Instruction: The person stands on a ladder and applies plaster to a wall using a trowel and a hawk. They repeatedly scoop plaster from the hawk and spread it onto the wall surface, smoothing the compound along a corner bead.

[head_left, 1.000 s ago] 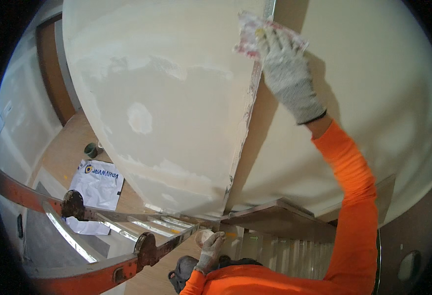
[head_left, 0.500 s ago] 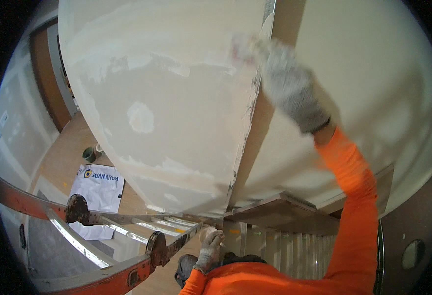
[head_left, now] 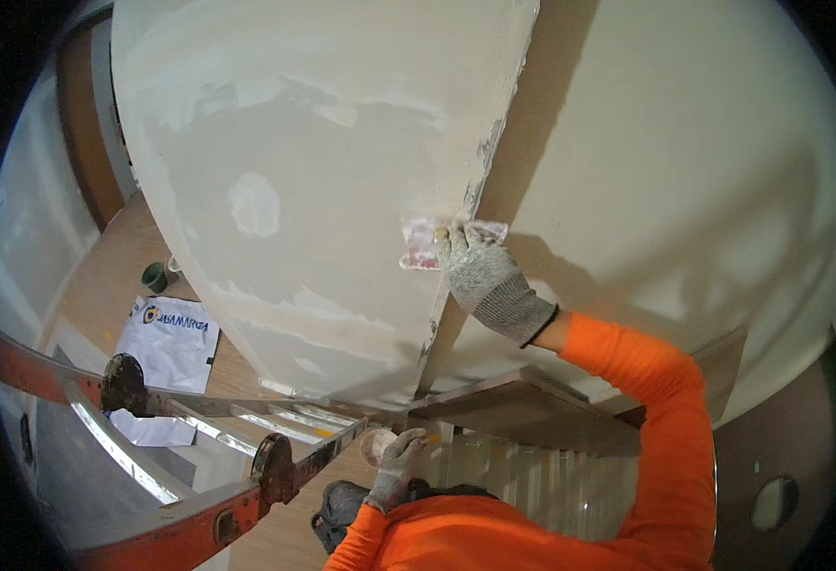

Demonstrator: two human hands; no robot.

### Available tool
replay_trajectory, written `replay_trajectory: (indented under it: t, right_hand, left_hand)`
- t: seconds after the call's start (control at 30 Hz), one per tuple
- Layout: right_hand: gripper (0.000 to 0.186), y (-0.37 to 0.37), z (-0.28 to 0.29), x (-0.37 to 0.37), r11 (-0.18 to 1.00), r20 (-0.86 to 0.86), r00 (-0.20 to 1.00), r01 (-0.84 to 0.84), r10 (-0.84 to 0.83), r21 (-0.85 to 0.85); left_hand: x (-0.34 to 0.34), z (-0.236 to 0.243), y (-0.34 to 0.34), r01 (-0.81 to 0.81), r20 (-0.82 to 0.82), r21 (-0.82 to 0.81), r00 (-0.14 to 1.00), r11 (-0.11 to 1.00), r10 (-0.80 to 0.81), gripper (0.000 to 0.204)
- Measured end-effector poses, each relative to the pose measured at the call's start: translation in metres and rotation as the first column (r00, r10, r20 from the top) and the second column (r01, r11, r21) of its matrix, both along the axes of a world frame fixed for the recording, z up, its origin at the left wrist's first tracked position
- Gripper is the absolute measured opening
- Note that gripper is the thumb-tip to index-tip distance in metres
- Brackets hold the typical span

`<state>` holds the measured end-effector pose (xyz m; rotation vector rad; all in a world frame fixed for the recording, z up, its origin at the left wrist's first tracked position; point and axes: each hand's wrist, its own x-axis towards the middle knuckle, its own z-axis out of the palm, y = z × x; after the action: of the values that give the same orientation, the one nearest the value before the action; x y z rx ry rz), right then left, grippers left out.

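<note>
My right hand, in a grey knit glove, grips a flat rectangular plaster spreader smeared white and reddish. The spreader lies across the corner edge of the plastered wall, with its right end past the edge. Rough whitish compound runs along that corner, with greyish patches showing through. Low in front of my body, my gloved left hand is closed on a small round cup with pale stuff in it. The fingers partly cover the cup.
An orange ladder with metal rungs stands at the lower left. A brown ledge juts out below the corner. On the floor at left lie a white printed sheet and a dark bucket. A smooth cream wall rises at right.
My right hand has come down along the wall corner with the spreader, from near the top to mid-height. The cup in my left hand shows more clearly. The view has shifted slightly.
</note>
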<state>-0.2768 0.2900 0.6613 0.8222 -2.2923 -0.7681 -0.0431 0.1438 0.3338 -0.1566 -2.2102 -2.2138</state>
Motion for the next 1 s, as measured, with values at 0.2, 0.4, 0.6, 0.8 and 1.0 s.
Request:
replay_trajectory:
  t: [0.2,0.4,0.6,0.8,1.0]
  right_hand:
    - [0.057,0.052,0.189,-0.027,0.967,-0.835,0.488,-0.131,0.253,0.217]
    - [0.053,0.024,0.247,-0.031,0.989,-0.791,0.599,-0.142,0.125,0.049]
    - [0.061,-0.003,0.014,-0.027,0.984,-0.281,0.959,-0.025,-0.026,-0.179]
    - [0.05,0.007,0.014,0.012,0.886,0.113,0.938,-0.264,0.328,-0.38]
    - [0.028,0.081,0.189,-0.019,0.034,-0.412,0.749,-0.499,0.518,-0.866]
  left_hand:
    - [-0.001,-0.008,-0.001,-0.041,0.231,0.243,0.973,0.969,-0.016,0.031]
    - [-0.003,-0.022,0.007,-0.098,0.319,0.31,0.948,0.946,-0.006,0.03]
    - [-0.002,-0.019,0.019,-0.103,0.331,0.28,0.943,0.954,0.005,0.032]
    - [0.003,-0.03,-0.005,-0.057,0.223,0.165,0.975,0.985,0.019,0.033]
    - [0.0,0.026,-0.011,-0.133,0.26,0.302,0.964,0.944,0.053,0.032]
